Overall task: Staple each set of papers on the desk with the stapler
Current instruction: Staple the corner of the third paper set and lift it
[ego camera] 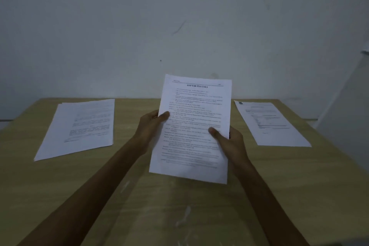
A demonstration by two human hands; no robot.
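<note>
A set of printed papers (196, 110) headed "DAFTAR PUSTAKA" is held up above the middle of the wooden desk (179, 205). My left hand (151, 126) pinches its left edge, thumb on the front. My right hand (229, 142) grips its right edge, thumb on the front, and something small and dark shows behind the paper at that hand. A second set of papers (79, 128) lies flat at the desk's left. A third set of papers (273, 124) lies flat at the right. No stapler is clearly visible.
A pale wall (179, 26) stands right behind the desk's far edge. Bare desk surface stretches between and in front of the paper sets.
</note>
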